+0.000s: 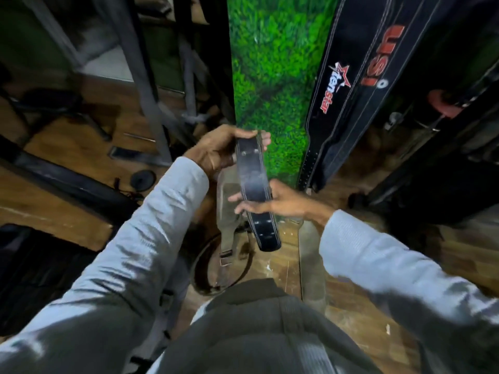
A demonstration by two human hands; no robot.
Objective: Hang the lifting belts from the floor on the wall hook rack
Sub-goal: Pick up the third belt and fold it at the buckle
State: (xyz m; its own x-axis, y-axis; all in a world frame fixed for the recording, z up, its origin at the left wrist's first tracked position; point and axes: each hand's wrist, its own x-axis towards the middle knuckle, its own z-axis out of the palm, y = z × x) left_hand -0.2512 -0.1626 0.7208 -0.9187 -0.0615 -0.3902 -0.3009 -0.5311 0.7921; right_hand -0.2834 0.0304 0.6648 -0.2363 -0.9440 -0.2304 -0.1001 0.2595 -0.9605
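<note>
A dark blue-black lifting belt (252, 182) with white stitching and punched holes is held in the air in front of me. My left hand (218, 149) grips its upper end, thumb on top and fingers curled behind. My right hand (272, 201) supports the belt's middle from beneath with fingers stretched out. A grey-olive belt (229, 211) with a metal buckle lies on the wooden floor below. Two black belts hang on the wall at the right, one with a star logo (337, 85), one with red letters (383, 55). The hook rack is out of view.
A panel of green artificial grass (267, 76) covers the wall ahead. Grey metal gym frames (143, 76) stand at the left, with a black padded bench (67, 179) and a small weight plate (141, 179) on the floor. A dark ring (221, 265) lies by my feet.
</note>
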